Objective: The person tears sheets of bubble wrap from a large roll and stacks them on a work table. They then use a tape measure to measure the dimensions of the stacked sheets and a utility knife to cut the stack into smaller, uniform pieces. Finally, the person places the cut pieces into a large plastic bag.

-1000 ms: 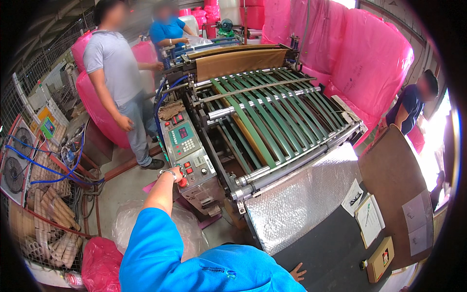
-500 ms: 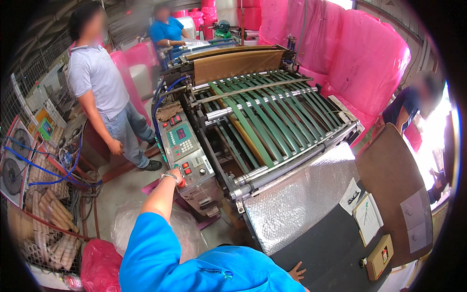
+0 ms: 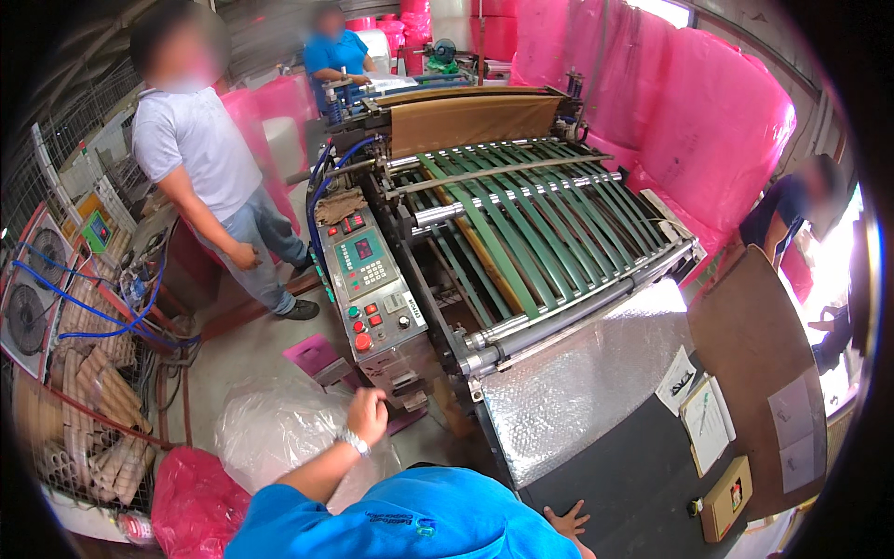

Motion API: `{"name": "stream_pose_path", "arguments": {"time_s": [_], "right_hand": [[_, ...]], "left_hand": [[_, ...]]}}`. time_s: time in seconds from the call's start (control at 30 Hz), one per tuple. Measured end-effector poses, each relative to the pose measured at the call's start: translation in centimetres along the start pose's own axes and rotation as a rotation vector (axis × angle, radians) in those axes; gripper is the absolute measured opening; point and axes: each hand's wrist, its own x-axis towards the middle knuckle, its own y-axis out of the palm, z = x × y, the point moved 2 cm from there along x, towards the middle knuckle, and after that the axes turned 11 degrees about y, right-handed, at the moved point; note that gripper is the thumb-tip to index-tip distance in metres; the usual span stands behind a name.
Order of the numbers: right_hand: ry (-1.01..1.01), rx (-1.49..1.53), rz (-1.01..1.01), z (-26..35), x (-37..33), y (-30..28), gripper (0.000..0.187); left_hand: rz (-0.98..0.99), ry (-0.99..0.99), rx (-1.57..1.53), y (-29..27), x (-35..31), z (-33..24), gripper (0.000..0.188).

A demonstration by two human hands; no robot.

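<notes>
My left hand (image 3: 368,416), with a metal watch on its wrist, hangs in the air just below the control panel (image 3: 368,265). Its fingers are loosely curled, and I see nothing in them. The grey panel carries a keypad, a small display, red and green buttons and a large red push button (image 3: 362,342). My right hand (image 3: 567,520) lies palm down, fingers spread, on the black tabletop (image 3: 605,466). A sheet of silvery bubble wrap (image 3: 568,363) covers the table's far part, in front of the machine's green belts (image 3: 521,233).
A clipboard (image 3: 703,424) and a cardboard box (image 3: 726,498) rest on the table at right. Clear plastic (image 3: 270,424) and a pink bag (image 3: 197,503) lie left of me. One person (image 3: 200,158) stands left of the machine; others are behind it and at far right. Large pink rolls (image 3: 708,121) stand behind.
My left hand has drawn back from the panel's red push button toward me, and its fingers have curled. My right hand stays flat on the table. The view has shifted slightly.
</notes>
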Motion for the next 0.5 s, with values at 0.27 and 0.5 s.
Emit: {"name": "stream_pose_path", "arguments": {"time_s": [0.27, 0.5], "right_hand": [[0.011, 0.033, -0.018, 0.4, -0.5, -0.7, 0.114], [-0.021, 0.004, -0.041, -0.1, -0.1, -0.7, 0.114]], "left_hand": [[0.713, -0.466, -0.334, 7.6, -19.0, 5.7, 0.026], [1.045, -0.706, -0.349, 6.9, -26.2, 9.7, 0.035]]}}
